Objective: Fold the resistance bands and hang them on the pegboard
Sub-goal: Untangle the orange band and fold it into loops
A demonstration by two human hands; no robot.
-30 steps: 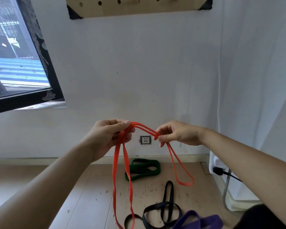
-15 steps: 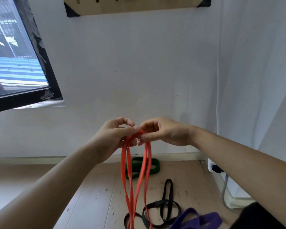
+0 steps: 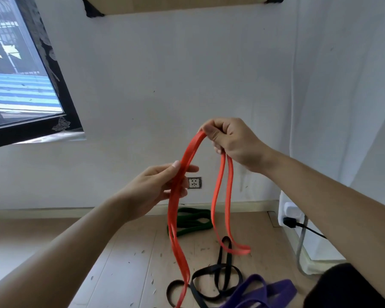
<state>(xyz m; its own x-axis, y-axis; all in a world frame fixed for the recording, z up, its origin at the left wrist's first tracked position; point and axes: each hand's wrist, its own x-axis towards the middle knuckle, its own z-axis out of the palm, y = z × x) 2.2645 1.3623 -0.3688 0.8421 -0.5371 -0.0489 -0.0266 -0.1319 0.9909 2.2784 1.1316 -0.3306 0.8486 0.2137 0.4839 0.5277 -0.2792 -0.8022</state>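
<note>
Parted again after meeting a moment ago, the right hand (image 3: 229, 141) has risen, its grip pinching the orange band (image 3: 189, 151) at its fold, while the left hand (image 3: 160, 187) clasps the hanging strands lower down (folding seems nearly done), well below the pegboard (image 3: 182, 4).

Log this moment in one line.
folding orange band | right hand: grips top fold | left hand: pinches strands lower | floor: green band, black band, purple band | pegboard: edge only

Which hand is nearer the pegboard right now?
Right. The right hand is higher up, below the pegboard, pinching the orange band at its fold. The left hand sits lower and further left, gripping the band's other strands.
</note>
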